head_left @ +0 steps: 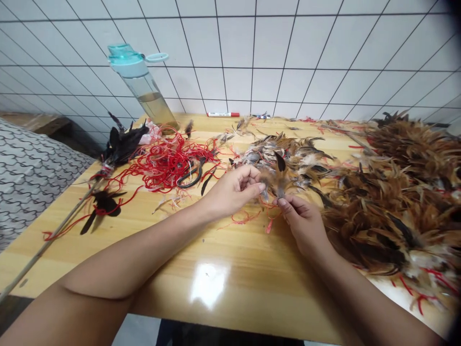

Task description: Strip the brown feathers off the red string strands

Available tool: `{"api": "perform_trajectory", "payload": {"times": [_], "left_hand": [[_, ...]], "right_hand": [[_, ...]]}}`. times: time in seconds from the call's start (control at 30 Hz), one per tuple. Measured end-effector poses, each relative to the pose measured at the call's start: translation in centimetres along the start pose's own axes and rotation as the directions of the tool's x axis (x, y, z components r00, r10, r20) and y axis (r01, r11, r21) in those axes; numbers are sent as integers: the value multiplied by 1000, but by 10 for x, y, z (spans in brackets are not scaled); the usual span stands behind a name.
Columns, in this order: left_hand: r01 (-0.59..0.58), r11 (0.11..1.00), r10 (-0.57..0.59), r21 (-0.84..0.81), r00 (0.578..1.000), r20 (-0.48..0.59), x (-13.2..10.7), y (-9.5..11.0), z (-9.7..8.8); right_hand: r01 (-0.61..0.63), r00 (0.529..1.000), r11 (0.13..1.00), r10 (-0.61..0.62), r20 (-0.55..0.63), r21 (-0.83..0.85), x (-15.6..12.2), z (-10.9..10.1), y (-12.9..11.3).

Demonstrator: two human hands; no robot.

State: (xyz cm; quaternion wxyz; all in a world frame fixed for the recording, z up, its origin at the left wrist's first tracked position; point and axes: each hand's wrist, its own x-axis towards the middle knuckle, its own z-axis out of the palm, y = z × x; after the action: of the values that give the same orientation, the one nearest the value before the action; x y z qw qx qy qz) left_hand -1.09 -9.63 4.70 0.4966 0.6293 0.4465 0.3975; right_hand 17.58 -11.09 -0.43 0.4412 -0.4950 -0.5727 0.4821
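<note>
Both arms bare and in frame. Left forearm enters at 7 o'clock and runs toward 2 o'clock, wrist roughly straight. Left hand shows its back, fingers curled in, tips pinched against the thumb. Right forearm enters at 5 o'clock and runs toward 11 o'clock. Right hand sits at 4 o'clock of the left hand, thumb side up, fingertips pinched closed. The two pinches nearly meet; contact between the hands cannot be told.
</note>
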Motion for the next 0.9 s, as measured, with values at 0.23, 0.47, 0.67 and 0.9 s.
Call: {"api": "perform_trajectory", "payload": {"times": [0.23,0.47,0.67,0.9], "left_hand": [[-24,994,36,106,992,-118,-4,-16,19],[-115,955,156,274,979,-131,-9,-16,25],[-245,877,282,413,959,-30,-7,-13,15],[-349,786,228,511,931,285,4,-17,-2]], "right_hand": [[-55,998,997,55,15,55,-1,3,0],[-93,993,990,85,82,105,0,6,-4],[-96,992,991,87,87,98,-2,3,-8],[-75,997,989,69,44,131,1,-1,-9]]}}
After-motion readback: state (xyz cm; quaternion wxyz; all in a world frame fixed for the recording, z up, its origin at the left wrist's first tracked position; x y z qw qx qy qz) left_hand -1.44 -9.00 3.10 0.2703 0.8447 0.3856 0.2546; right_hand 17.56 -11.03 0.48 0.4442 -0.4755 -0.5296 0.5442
